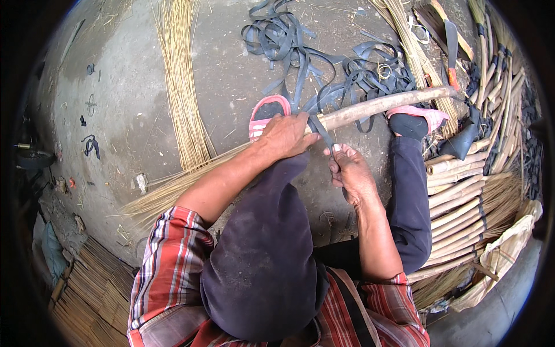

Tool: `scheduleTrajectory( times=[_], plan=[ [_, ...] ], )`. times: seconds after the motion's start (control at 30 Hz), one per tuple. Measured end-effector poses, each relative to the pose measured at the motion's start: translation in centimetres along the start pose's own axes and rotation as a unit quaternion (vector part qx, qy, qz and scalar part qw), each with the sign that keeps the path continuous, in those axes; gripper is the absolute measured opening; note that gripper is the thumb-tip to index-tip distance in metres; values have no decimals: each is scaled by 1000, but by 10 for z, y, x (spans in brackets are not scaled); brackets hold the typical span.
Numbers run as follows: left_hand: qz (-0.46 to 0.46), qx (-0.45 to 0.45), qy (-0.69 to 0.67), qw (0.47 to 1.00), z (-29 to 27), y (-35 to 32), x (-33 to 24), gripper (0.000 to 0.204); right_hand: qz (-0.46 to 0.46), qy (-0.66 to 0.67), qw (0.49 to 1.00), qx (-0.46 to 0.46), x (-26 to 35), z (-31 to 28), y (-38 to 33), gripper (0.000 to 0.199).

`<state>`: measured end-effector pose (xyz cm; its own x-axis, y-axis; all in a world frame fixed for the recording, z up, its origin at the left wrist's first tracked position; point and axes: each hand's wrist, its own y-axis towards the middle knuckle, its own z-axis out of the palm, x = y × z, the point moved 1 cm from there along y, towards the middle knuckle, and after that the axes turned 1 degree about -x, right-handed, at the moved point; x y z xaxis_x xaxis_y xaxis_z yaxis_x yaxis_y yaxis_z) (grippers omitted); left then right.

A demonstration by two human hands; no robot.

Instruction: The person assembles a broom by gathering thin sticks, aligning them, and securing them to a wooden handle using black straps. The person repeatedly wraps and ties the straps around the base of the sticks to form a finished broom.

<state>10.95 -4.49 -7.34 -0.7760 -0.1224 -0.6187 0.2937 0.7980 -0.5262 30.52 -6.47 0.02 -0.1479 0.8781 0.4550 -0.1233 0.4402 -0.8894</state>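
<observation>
Above the floor (127, 115), our left grip (284, 136) clasps straw (173, 185) at the pole (381, 108); our right grip (351, 173) pinches the strip (322, 132). Slack tension could free the straw.

Loose straw bundle (180, 81) on flr, upper L. Knife w/ orange hndl (451, 53) upper R; blk cone (460, 143) below it. Then stacked brooms (454, 211), pale sticks side by side, bristles to R. Crumpled whitish sack (504, 250) nr them, lower R. Small blk scrap (91, 146) far L; brown stalks (92, 283) btm L.
</observation>
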Motion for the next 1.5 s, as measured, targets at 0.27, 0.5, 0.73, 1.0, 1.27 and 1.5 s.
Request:
scheduleTrajectory(
  times=[0.27,0.5,0.73,1.0,1.27,1.5],
  plan=[
    [40,-100,-12,994,1,1,6,54,7,9,1000,10,7,2,1,27],
    [32,-176,102,979,6,-2,-4,51,23,43,999,6,12,11,11,25],
    [-31,-60,89,994,9,6,0,55,9,61,997,37,14,13,17,25],
    [-13,-168,101,981,21,4,-2,50,11,82,996,35,15,16,27,25],
    [15,-170,80,982,12,0,1,57,-13,94,994,48,11,14,23,24],
    [7,-184,150,971,19,10,5,54,10,90,996,22,12,14,18,30]
  ],
)
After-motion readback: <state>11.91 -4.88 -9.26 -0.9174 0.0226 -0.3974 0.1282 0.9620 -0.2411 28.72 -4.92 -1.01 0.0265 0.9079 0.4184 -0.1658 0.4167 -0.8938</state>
